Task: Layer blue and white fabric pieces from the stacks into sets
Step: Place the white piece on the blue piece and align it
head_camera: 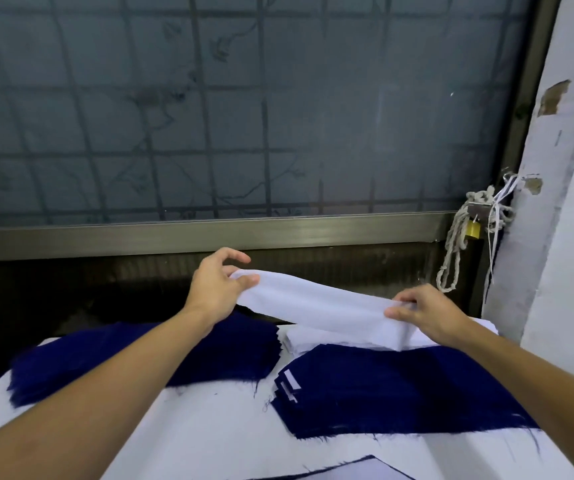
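Right now my left fingers (246, 280) pinch one end of a white fabric piece (313, 299), my right fingers (398, 311) the other, cloth stretched in the air between them. Just beneath it lies the white stack (299, 339); nearer me than my right fingers sits the layered pile (400, 393), blue on top, with the blue stack (244, 348) under my left forearm, all on the desk (209, 427). I judge I'm mid-carry: next, lay it squarely on that blue top.

white table (209, 431): blue stack (133, 362) at 10 o'clock, layered blue-and-white pile (403, 396) at 3, white stack (301, 339) at 1, blue-edged piece (344, 472) at 5
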### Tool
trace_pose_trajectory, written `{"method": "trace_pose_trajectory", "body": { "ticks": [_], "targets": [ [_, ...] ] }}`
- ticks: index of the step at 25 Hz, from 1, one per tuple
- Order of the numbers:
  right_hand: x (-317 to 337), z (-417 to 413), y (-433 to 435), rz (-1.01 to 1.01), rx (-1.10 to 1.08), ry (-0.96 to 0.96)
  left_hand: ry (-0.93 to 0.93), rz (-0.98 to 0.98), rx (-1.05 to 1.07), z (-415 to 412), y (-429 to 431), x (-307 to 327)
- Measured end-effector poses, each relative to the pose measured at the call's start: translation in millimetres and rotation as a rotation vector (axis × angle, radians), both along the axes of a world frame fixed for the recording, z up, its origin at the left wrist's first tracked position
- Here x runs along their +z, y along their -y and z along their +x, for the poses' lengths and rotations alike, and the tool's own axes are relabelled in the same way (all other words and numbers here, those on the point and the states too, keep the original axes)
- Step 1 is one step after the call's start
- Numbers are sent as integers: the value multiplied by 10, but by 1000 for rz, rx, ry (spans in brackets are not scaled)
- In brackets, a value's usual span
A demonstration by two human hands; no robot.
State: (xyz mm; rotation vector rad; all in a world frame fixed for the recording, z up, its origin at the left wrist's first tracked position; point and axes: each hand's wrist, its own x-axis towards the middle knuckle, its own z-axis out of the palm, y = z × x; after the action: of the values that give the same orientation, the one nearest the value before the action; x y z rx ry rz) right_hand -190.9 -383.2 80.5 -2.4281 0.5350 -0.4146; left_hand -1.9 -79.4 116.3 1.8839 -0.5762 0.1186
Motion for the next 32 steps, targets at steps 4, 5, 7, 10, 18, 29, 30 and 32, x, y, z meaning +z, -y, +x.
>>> {"method": "trace_pose_trajectory", "body": {
  "ticks": [4,5,7,10,18,29,30,32],
  "targets": [
    [11,-225,-252,-92,-11,-25,190,178,154,-112,-580,12],
    [25,-283,-292,-99,0,-13,199,194,180,-140,-698,13],
    [71,-418,-379,-30,13,30,176,183,216,-214,-920,10],
    [63,-622,-537,165,12,182,76,88,230,-366,-1240,-63],
    [-334,-1022,-1107,260,11,309,162,107,313,-993,-1861,-674],
    [-1138,-1398,-1352,337,-43,285,40,312,297,-1281,-2175,-1609],
    [-1208,-1409,-1372,323,-55,282,58,350,302,-1297,-2199,-1675],
    [-1297,-1415,-1384,303,-84,277,95,396,306,-1310,-2222,-1750]
  ]
}}
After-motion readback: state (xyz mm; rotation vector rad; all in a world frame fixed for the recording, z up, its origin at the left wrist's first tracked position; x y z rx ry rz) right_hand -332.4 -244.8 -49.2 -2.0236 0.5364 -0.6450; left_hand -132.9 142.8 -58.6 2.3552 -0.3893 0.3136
